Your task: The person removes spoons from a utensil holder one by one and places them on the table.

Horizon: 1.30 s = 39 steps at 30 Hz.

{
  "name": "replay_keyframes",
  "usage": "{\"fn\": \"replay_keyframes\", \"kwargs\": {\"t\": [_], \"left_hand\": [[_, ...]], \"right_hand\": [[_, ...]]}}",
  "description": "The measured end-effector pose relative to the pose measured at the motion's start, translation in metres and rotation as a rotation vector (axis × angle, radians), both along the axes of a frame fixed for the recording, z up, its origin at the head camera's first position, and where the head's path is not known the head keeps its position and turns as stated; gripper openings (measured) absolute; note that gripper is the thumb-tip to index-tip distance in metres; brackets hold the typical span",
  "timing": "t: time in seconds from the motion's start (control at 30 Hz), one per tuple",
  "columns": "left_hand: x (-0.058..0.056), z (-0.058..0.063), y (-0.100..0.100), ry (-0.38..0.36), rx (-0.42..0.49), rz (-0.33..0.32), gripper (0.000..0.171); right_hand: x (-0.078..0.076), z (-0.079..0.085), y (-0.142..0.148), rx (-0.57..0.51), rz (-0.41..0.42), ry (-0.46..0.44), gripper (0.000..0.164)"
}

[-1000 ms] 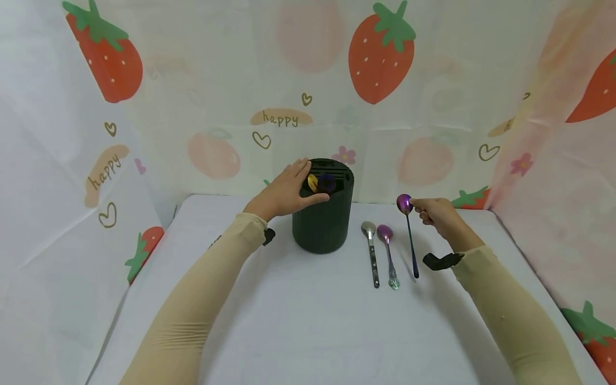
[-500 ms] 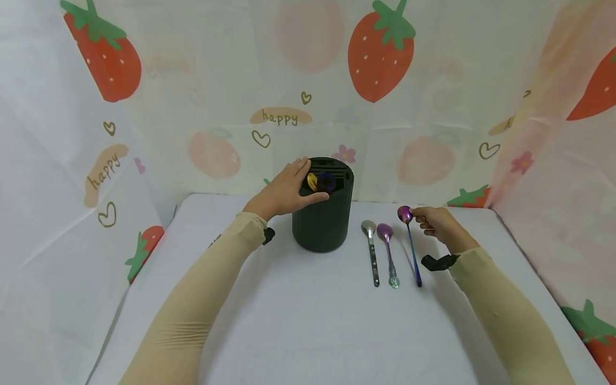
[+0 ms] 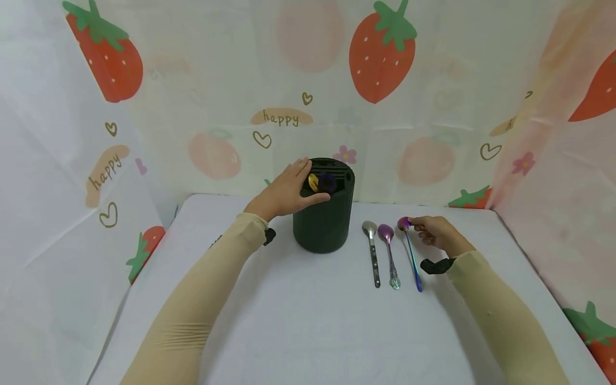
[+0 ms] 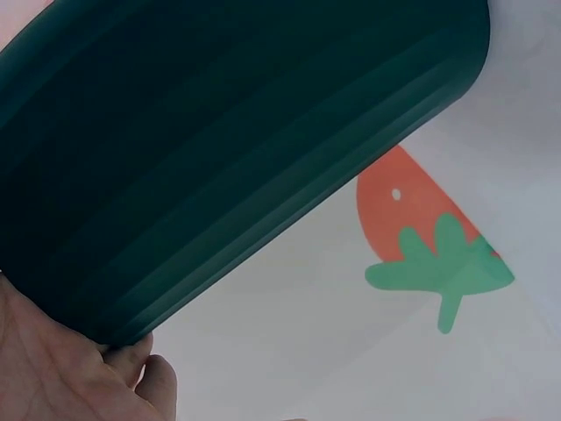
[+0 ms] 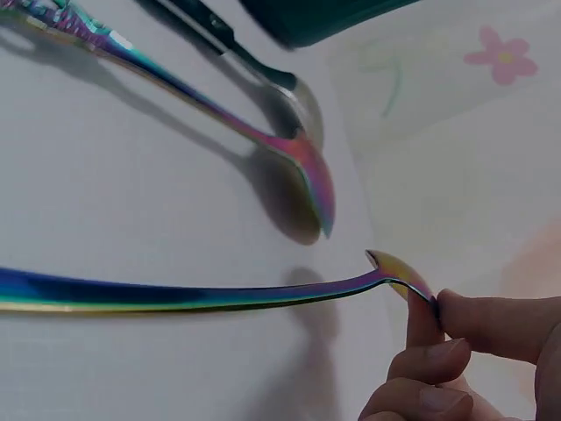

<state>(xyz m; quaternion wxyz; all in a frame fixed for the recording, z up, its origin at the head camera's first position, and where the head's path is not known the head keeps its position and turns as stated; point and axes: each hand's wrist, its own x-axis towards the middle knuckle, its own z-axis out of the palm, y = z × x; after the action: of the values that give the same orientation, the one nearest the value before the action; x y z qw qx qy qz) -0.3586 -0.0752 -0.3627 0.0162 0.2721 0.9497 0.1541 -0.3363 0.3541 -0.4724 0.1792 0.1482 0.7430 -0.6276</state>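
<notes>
My left hand (image 3: 287, 188) holds the upper left side of a dark green utensil holder (image 3: 323, 230), thumb across its front and fingers along the rim. Inside the holder, a yellow piece (image 3: 313, 183) and a dark purple round piece (image 3: 328, 183) show; their kind is unclear. Between thumb and fingertips, my right hand (image 3: 439, 233) pinches the bowl edge of a long rainbow-coloured spoon (image 3: 412, 256). In the right wrist view, the bowl of this spoon (image 5: 289, 295) is tilted at the fingertips. Whether its handle end touches the table cannot be told.
Left of the held spoon lie a purple spoon (image 3: 391, 251) with an ornate handle and a silver spoon (image 3: 372, 251) with a dark handle. They lie roughly parallel on the white tabletop (image 3: 308, 321). A strawberry-print cloth (image 3: 380, 139) stands behind.
The right hand has lowered the long spoon toward the table, its handle end shifting nearer the viewer. The left hand and the utensil holder have stayed in place.
</notes>
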Motion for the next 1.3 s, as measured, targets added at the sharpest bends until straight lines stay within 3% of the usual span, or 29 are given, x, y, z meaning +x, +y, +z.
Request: {"fn": "replay_keyframes", "kwargs": {"t": [0.33,1.3], "left_hand": [[0.002,0.001,0.001,-0.002,-0.002,0.002,0.115],[0.003,0.004,0.001,-0.017,0.007,0.009,0.117]], "right_hand": [[-0.003,-0.016,-0.002,0.028,-0.015,-0.01,0.035],[0.0,-0.024,-0.006,0.21,-0.063,0.004,0.038]]}}
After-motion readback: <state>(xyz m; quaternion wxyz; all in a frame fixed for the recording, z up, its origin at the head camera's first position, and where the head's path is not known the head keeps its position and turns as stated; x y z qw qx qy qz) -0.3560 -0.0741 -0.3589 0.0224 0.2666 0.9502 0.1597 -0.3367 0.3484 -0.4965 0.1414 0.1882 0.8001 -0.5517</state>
